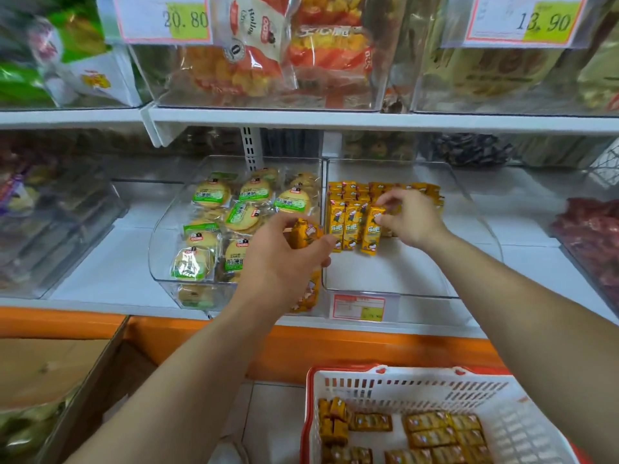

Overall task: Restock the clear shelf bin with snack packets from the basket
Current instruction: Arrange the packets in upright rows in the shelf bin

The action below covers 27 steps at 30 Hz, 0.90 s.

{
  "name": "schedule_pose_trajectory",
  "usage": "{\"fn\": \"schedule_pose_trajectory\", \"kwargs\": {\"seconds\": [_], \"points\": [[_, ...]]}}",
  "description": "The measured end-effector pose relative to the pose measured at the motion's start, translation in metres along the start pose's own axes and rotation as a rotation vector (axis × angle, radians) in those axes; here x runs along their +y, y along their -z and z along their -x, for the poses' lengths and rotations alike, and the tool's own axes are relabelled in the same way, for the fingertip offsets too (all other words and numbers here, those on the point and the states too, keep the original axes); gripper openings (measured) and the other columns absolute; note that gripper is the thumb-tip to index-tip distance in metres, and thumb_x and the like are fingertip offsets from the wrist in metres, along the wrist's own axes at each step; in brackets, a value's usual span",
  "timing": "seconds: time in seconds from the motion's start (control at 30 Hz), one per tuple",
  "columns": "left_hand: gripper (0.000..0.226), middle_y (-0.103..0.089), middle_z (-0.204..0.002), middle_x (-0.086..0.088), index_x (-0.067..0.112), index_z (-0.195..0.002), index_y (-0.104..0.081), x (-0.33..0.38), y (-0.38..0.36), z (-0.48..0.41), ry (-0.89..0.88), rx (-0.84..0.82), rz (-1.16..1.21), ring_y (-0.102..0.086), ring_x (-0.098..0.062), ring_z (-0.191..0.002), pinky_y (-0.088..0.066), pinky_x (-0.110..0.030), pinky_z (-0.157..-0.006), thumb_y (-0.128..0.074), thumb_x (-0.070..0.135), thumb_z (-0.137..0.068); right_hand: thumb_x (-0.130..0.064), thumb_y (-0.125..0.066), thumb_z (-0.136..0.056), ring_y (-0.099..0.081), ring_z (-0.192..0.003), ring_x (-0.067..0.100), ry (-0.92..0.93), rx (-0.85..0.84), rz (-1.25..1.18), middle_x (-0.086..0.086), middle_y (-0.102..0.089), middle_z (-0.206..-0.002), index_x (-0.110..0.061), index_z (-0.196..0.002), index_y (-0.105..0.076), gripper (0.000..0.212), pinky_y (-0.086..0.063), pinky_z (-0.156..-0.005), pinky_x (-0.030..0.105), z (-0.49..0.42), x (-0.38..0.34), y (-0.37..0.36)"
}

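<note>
Presently pinches an upright snack packet (371, 229) in the clear bin (385, 272) with right hand (413, 217); grips spare packets (303, 233) in left hand (284, 259), just leftward.

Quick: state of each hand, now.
Left hand: grips yellow snack packets.
Right hand: pinches an upright yellow packet in the clear bin.

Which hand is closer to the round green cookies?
Left. The left hand, holding yellow packets, is right beside the green cookies. The right hand is farther away, over the neighbouring clear bin, pinching a standing yellow packet.
</note>
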<state>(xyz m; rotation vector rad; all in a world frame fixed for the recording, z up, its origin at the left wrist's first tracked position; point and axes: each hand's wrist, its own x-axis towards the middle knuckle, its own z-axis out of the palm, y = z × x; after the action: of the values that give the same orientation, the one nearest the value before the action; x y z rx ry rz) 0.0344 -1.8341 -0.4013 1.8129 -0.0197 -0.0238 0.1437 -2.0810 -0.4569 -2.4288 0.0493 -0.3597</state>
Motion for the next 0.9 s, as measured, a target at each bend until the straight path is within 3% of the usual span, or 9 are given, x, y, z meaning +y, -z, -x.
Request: {"fn": "schedule_pose_trajectory", "kwargs": {"seconds": [0.13,0.27,0.4,0.53,0.67,0.73,0.83,0.9], "points": [[0.035,-0.078,-0.079,0.008,0.023,-0.118,-0.063,-0.003,0.005,-0.001,-0.018,0.007,-0.033,-0.076,-0.008,-0.077,-0.064,-0.043,-0.078,-0.076,0.038,-0.088,-0.013,-0.077,-0.083,-0.065,-0.097,0.020,-0.025,0.001,0.065,0.004,-0.072,-0.107,-0.015,-0.109,-0.072,0.026,-0.044,-0.081,0.024,-0.019,0.008,-0.019],[0.038,-0.076,-0.093,-0.001,0.024,-0.117,-0.062,-0.004,0.005,-0.001,-0.006,0.012,0.000,-0.076,-0.018,-0.086,-0.065,-0.045,-0.073,-0.075,0.044,-0.087,-0.014,-0.074,-0.086,-0.066,-0.101,0.022,-0.023,0.014,0.076,0.006,-0.071,-0.107,-0.014,-0.117,-0.070,0.031,-0.044,-0.081,0.023,-0.020,0.012,-0.029],[0.024,-0.074,-0.091,0.002,0.034,-0.103,-0.059,-0.004,0.003,0.000,-0.003,0.008,-0.009,-0.074,-0.016,-0.081,-0.063,-0.031,-0.064,-0.073,0.047,-0.087,-0.016,-0.074,-0.087,-0.063,-0.087,0.019,-0.041,0.023,0.065,-0.001,-0.063,-0.094,-0.015,-0.123,-0.066,0.037,-0.046,-0.076,0.025,-0.018,0.010,-0.031],[0.020,-0.073,-0.093,-0.005,0.034,-0.095,-0.058,-0.001,0.000,0.002,0.008,0.030,-0.004,-0.072,-0.017,-0.072,-0.052,-0.016,-0.045,-0.073,0.046,-0.088,-0.020,-0.076,-0.085,-0.065,-0.094,0.023,-0.053,-0.008,0.080,0.002,-0.066,-0.099,-0.015,-0.130,-0.061,0.047,-0.044,-0.074,0.025,-0.016,0.008,-0.032],[0.018,-0.072,-0.090,-0.002,0.032,-0.090,-0.061,0.001,-0.004,0.004,0.008,0.033,0.046,-0.071,-0.012,-0.078,-0.054,-0.015,-0.051,-0.075,0.043,-0.088,-0.024,-0.079,-0.082,-0.062,-0.098,0.027,-0.149,-0.033,0.098,0.008,-0.065,-0.105,-0.008,-0.141,-0.047,0.069,-0.041,-0.076,0.028,-0.008,0.001,-0.026],[0.021,-0.073,-0.093,-0.004,0.030,-0.099,-0.063,0.002,-0.004,0.004,0.037,0.025,0.128,-0.073,-0.018,-0.085,-0.062,-0.024,-0.062,-0.077,0.039,-0.087,-0.024,-0.077,-0.083,-0.061,-0.105,0.029,-0.187,0.031,0.045,0.010,-0.065,-0.112,-0.007,-0.137,-0.049,0.064,-0.041,-0.078,0.028,0.005,-0.008,-0.014],[0.034,-0.072,-0.102,-0.010,0.020,-0.110,-0.062,0.005,-0.003,0.003,0.126,0.039,0.272,-0.075,-0.026,-0.090,-0.065,-0.043,-0.074,-0.081,0.031,-0.084,-0.023,-0.070,-0.090,-0.064,-0.099,0.024,-0.190,0.121,-0.297,0.002,-0.064,-0.105,-0.018,-0.125,-0.058,0.038,-0.051,-0.081,0.032,0.050,-0.035,0.009],[0.040,-0.072,-0.108,-0.017,0.011,-0.115,-0.061,0.007,-0.004,0.002,0.209,0.034,0.414,-0.076,-0.028,-0.091,-0.065,-0.043,-0.073,-0.081,0.025,-0.084,-0.027,-0.063,-0.095,-0.068,-0.095,0.023,-0.183,0.011,-0.573,0.002,-0.068,-0.104,-0.027,-0.114,-0.066,0.019,-0.057,-0.072,0.029,0.094,-0.056,0.026]]}}
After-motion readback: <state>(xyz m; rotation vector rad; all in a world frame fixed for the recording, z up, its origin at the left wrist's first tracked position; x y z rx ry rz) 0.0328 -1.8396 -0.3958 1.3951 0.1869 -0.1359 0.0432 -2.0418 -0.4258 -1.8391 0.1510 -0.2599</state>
